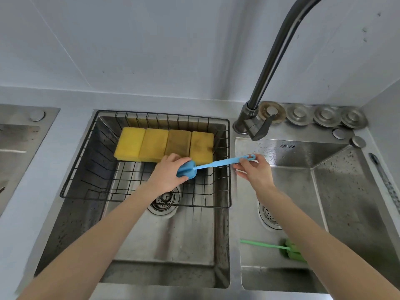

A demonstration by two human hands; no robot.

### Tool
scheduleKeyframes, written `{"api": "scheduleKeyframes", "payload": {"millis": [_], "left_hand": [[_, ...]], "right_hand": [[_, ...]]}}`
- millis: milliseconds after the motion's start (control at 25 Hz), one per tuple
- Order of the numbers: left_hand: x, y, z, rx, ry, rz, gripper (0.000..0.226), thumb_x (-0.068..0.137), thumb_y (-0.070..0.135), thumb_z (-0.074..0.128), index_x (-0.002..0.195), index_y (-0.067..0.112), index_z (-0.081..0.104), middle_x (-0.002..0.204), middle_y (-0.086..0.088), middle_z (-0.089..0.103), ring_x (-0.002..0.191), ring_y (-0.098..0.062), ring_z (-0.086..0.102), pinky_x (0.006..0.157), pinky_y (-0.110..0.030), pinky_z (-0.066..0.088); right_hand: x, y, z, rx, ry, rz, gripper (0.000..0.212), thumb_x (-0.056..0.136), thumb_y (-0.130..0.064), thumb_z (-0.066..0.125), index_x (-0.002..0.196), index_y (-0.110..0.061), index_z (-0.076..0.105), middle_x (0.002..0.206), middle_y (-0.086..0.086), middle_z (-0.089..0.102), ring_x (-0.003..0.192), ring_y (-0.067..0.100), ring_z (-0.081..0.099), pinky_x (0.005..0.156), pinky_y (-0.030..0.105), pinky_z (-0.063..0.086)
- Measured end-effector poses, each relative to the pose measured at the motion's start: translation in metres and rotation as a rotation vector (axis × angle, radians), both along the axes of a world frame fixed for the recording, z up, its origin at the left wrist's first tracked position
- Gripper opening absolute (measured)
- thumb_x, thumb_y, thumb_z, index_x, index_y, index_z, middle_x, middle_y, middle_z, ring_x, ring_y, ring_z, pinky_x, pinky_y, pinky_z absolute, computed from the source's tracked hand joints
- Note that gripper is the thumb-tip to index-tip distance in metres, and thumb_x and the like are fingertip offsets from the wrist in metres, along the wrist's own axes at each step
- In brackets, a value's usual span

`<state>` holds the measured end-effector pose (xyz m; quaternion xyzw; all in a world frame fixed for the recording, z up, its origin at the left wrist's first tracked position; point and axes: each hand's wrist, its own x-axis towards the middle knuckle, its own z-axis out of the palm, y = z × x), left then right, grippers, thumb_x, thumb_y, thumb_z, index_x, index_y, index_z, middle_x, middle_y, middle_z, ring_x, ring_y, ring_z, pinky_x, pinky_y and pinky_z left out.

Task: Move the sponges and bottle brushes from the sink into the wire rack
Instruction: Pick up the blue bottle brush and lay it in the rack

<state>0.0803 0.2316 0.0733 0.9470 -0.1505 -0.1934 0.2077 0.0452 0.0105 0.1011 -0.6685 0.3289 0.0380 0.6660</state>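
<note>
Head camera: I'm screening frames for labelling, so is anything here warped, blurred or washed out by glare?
Head view: wide-angle bend curves the wire rack edges and the faucet; lighting soft and even, only mild sheen on the right basin's wet steel; blue bottle brush and yellow sponges sharp; green bottle brush near the frame's lower edge looks smeared.

The wire rack (225,135) sat across the left basin (173,245) and carried four yellow sponges (165,146) side by side, while a green bottle brush (290,251) lay on the right basin (337,213) floor.
</note>
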Motion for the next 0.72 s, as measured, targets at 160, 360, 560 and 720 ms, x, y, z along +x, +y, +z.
{"api": "scheduleKeyframes", "payload": {"millis": [160, 360, 560, 720], "left_hand": [[0.001, -0.002, -0.007, -0.004, -0.016, 0.015, 0.057, 0.082, 0.024, 0.061, 0.134, 0.022, 0.037, 0.130, -0.009, 0.041, 0.117, -0.026, 0.037, 0.102, -0.036, 0.032], [-0.003, -0.002, -0.011, 0.019, -0.061, 0.046, 0.061, 0.080, 0.025, 0.064, 0.134, 0.020, 0.036, 0.129, -0.010, 0.039, 0.117, -0.025, 0.036, 0.102, -0.037, 0.033], [-0.007, 0.000, -0.004, 0.082, -0.025, 0.071, 0.071, 0.078, 0.033, 0.064, 0.138, 0.019, 0.029, 0.135, -0.010, 0.035, 0.124, -0.027, 0.032, 0.107, -0.043, 0.028], [-0.015, 0.001, 0.012, 0.052, -0.036, 0.080, 0.070, 0.079, 0.032, 0.064, 0.137, 0.017, 0.029, 0.137, -0.010, 0.035, 0.126, -0.027, 0.032, 0.109, -0.043, 0.028]], "right_hand": [[0.003, 0.000, -0.009, -0.038, 0.006, -0.009, 0.018, 0.091, -0.012, 0.054, 0.105, -0.017, 0.045, 0.090, 0.002, 0.063, 0.077, 0.014, 0.066, 0.062, 0.017, 0.053], [0.001, 0.001, -0.015, -0.077, 0.009, -0.007, 0.027, 0.091, -0.014, 0.054, 0.116, -0.011, 0.046, 0.096, 0.002, 0.063, 0.081, 0.015, 0.066, 0.067, 0.020, 0.052], [-0.005, -0.001, -0.012, -0.093, 0.010, 0.013, 0.036, 0.091, -0.015, 0.055, 0.125, -0.011, 0.044, 0.099, 0.003, 0.062, 0.085, 0.016, 0.065, 0.072, 0.023, 0.051], [-0.016, -0.008, -0.007, -0.101, 0.045, 0.049, 0.045, 0.090, -0.015, 0.055, 0.132, -0.013, 0.039, 0.100, 0.004, 0.062, 0.090, 0.018, 0.063, 0.081, 0.029, 0.052]]}}
